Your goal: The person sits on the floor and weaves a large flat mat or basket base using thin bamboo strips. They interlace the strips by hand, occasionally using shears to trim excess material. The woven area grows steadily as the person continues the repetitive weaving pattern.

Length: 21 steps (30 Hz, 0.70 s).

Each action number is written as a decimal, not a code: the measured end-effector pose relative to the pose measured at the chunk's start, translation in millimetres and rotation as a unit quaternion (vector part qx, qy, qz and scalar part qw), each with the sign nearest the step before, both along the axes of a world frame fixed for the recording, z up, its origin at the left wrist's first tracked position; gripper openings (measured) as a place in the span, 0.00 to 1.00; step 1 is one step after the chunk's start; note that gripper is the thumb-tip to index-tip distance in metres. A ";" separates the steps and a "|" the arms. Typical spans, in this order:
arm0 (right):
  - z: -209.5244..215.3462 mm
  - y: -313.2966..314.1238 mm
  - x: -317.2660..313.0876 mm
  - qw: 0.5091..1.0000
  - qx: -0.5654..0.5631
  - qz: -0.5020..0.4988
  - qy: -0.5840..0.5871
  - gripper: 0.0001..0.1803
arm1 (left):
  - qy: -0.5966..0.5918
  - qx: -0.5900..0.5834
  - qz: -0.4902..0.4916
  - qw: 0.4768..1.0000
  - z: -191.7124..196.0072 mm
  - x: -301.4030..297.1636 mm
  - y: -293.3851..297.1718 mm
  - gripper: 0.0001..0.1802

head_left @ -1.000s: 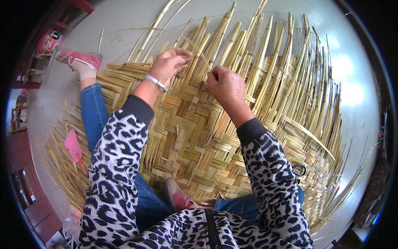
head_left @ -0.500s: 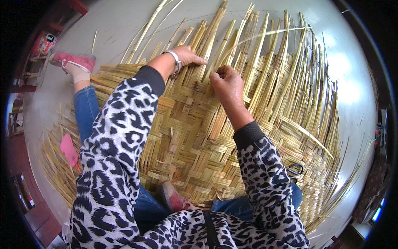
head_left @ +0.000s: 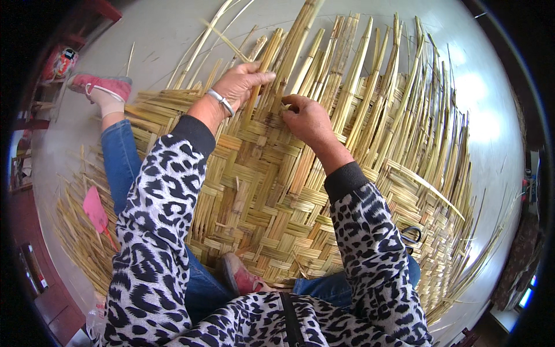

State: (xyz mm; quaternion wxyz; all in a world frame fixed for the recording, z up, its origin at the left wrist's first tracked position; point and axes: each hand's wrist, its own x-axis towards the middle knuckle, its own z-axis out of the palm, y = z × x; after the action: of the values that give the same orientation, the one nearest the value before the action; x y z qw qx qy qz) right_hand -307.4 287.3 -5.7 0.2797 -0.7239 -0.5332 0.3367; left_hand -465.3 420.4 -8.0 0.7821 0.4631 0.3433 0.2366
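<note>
A half-woven mat of flat, split yellow-green reed strips (head_left: 254, 191) lies in front of me, with long loose ends standing out along its far side. At that edge my left hand (head_left: 240, 87) is closed on some reed strips, thumb in front and fingers partly hidden behind them. Just right of it, my right hand (head_left: 309, 118) pinches the pale end of a thin strip low against a raised bundle of reeds (head_left: 296, 43). A thin loose strip (head_left: 225, 39) sticks out up and left past my left hand. Whether both ends belong to one strip is hidden.
Black-handled scissors (head_left: 411, 235) lie on the mat near my right forearm. Loose reeds (head_left: 78, 231) spread at the left, with a pink flat object (head_left: 95, 209) on them. My stretched-out leg ends in a pink shoe (head_left: 101, 85). Grey floor (head_left: 491, 115) surrounds the mat.
The thin strip that arched to the upper right is gone from there, and one now shows at the upper left. The reed bundle is lifted higher. My right hand has shifted slightly left.
</note>
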 end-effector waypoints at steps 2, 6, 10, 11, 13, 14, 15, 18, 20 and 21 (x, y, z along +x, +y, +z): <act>-1.2 0.1 -1.1 1.000 0.003 -0.005 -0.027 0.21 | -0.019 0.023 0.073 0.997 -1.3 -4.0 -2.5 0.13; -2.8 -1.1 -2.6 0.999 0.014 -0.018 -0.024 0.19 | 0.080 0.122 0.197 0.970 -0.4 -7.2 -14.6 0.08; -4.3 -3.3 -8.8 0.997 0.019 -0.032 -0.068 0.15 | 0.176 0.204 0.261 0.927 -4.9 -21.8 -41.2 0.07; -4.6 -4.0 -11.5 0.995 0.032 -0.033 -0.090 0.14 | 0.178 0.200 0.274 0.924 -7.4 -28.0 -47.1 0.07; -4.7 -3.0 -19.3 0.984 0.046 -0.025 -0.169 0.11 | 0.145 0.167 0.291 0.931 -12.5 -38.1 -52.4 0.07; -3.8 -2.8 -21.7 0.977 0.050 -0.020 -0.204 0.10 | 0.130 0.142 0.295 0.936 -14.9 -41.8 -52.6 0.07; -2.2 -2.8 -22.5 0.975 0.053 -0.004 -0.214 0.09 | 0.124 0.110 0.302 0.939 -17.0 -44.8 -51.7 0.06; 5.7 -3.7 -23.0 0.970 0.031 0.039 -0.236 0.07 | 0.137 0.100 0.291 0.942 -19.2 -53.0 -42.4 0.08; 11.6 -2.3 -25.1 0.958 0.069 0.062 -0.270 0.07 | 0.122 0.064 0.284 0.949 -17.8 -60.7 -37.5 0.08; 14.1 -1.4 -27.6 0.952 0.086 0.070 -0.284 0.07 | 0.103 0.046 0.276 0.954 -17.0 -65.3 -37.0 0.07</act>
State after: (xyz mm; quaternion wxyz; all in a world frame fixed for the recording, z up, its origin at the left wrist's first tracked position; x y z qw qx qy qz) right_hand -335.0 285.9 8.4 0.1535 -0.7235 -0.6672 0.0888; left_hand -530.6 383.4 -25.0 0.6246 0.4072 0.5251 0.4102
